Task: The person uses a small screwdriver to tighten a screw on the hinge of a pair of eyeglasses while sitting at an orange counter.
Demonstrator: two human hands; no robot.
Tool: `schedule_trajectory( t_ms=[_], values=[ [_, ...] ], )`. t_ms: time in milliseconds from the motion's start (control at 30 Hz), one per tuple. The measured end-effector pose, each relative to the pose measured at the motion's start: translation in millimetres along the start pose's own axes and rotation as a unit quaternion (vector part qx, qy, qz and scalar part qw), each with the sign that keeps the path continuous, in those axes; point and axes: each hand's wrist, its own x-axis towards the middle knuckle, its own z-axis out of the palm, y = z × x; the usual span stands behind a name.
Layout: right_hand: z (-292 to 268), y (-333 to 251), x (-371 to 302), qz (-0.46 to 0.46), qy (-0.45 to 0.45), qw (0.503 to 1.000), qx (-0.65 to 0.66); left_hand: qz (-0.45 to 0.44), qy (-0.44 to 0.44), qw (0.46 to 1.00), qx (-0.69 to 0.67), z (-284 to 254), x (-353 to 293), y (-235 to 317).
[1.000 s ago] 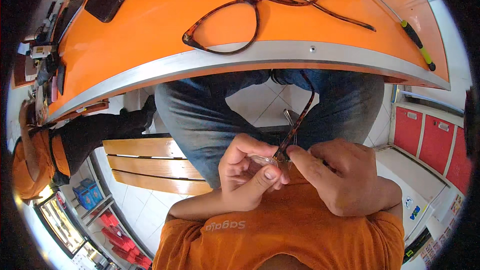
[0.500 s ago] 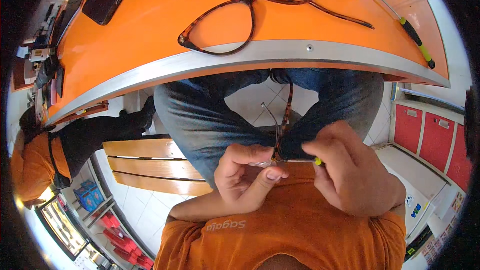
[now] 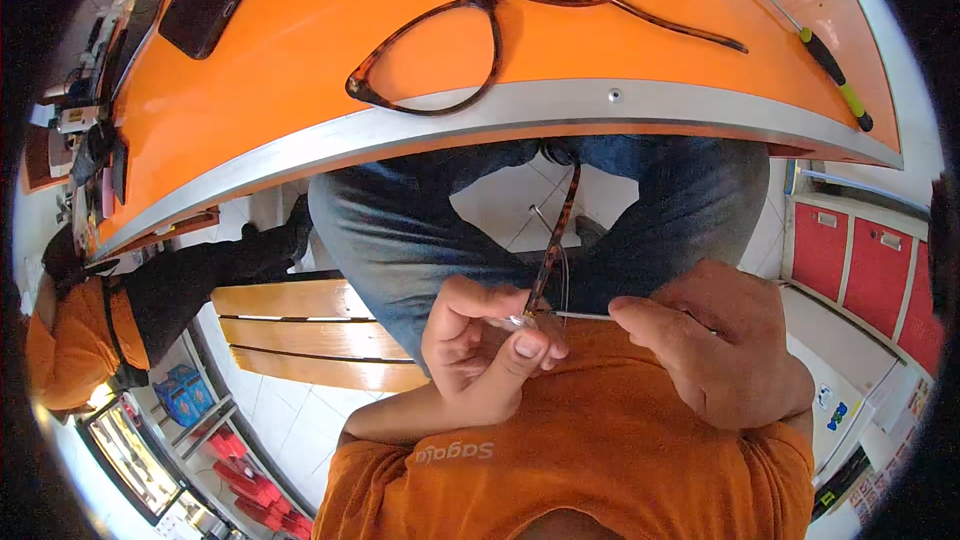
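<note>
Head view, tortoiseshell glasses temple point(image 3: 554, 246), left hand point(image 3: 478, 348) pinching it, right hand point(image 3: 722, 348) gripping shaft point(image 3: 588, 317)

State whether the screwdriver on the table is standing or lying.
Lying: the screwdriver stretches lengthwise along the orange table.

The person's left hand point(image 3: 475, 340) is pinching, its thumb point(image 3: 527, 344) closer to the tummy than its pointing finger point(image 3: 490, 297). The right hand point(image 3: 715, 345) is curled up, knuckles showing. Its front fingertip point(image 3: 622, 308) points at the left fingers, near but apart. Both arms point(image 3: 405, 408) bend behind the fingers.
</note>
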Motion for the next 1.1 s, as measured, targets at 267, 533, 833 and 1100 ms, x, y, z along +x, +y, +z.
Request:
schedule_trajectory(
  t_ms=[267,533,833,1100],
  values=[
    [2.3,1.9,-1.4,-0.010,0.009,1.000,-0.004,-0.007,0.005,1.000,-0.004,-1.1,-0.2,0.1],
    [2.7,2.8,-2.3,-0.024,0.007,1.000,-0.009,-0.020,0.004,1.000,0.014,-4.1,-2.2,0.1],
    [-0.3,1.5,0.3,-0.058,0.022,0.996,-0.060,-0.011,0.027,1.000,0.000,-0.2,-2.1,-1.2],
    [3.3,1.3,-2.1,-0.043,0.043,0.997,-0.048,-0.004,0.005,1.000,-0.007,-0.4,0.8,-0.1]
  ],
)
